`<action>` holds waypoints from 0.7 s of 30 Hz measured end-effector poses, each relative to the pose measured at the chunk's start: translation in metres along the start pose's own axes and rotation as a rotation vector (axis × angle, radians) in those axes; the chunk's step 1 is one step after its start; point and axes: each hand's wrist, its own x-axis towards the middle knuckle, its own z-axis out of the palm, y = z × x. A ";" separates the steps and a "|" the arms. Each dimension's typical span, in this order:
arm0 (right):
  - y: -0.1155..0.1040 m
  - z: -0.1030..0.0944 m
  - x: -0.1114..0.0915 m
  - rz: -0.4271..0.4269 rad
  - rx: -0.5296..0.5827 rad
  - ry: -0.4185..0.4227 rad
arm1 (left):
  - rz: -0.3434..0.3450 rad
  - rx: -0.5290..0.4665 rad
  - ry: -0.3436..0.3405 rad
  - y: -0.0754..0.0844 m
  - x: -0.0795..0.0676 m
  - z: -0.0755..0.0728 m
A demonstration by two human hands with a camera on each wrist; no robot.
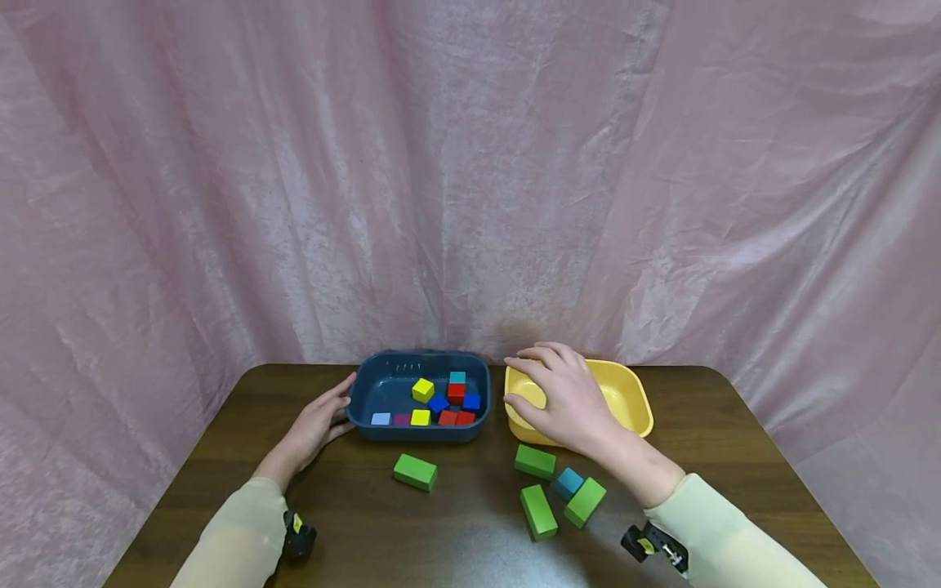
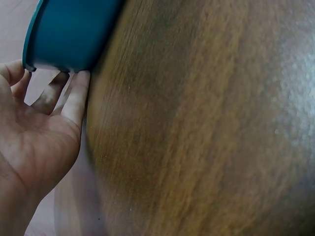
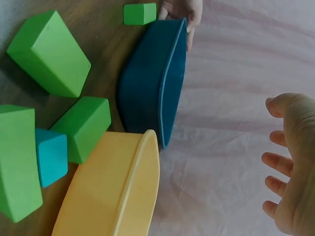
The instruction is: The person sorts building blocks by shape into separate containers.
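Observation:
My left hand [image 1: 318, 431] touches the left end of a dark blue plastic bin [image 1: 412, 434] with its fingers extended. In the left wrist view, the fingertips [image 2: 81, 78] meet the bin's outer wall. Small cubes lie inside the bin, among them a yellow cube [image 1: 422, 390], a red cube [image 1: 456, 394] and a light purple-blue cube [image 1: 381, 419]. Over the left part of a yellow bin [image 1: 638, 400] hovers my right hand [image 1: 569, 400], fingers spread and loosely bent, nothing in its grasp. The right wrist view shows that hand [image 3: 300, 162] raised above the yellow bin's rim.
In front of the yellow bin lie green blocks [image 1: 539, 512] around a teal cube [image 1: 568, 483]. Another green block [image 1: 415, 472] rests before the blue bin. Behind the brown wooden table [image 1: 353, 531] hangs a pink curtain [image 1: 470, 180].

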 end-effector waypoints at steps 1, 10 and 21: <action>0.001 -0.002 -0.002 -0.003 -0.001 0.010 | 0.000 -0.002 0.000 0.000 0.000 0.000; 0.012 -0.014 -0.022 0.012 0.000 0.055 | 0.006 0.005 -0.010 0.001 0.000 0.000; 0.027 -0.023 -0.053 0.047 -0.051 0.104 | 0.008 0.004 -0.007 0.000 -0.001 0.000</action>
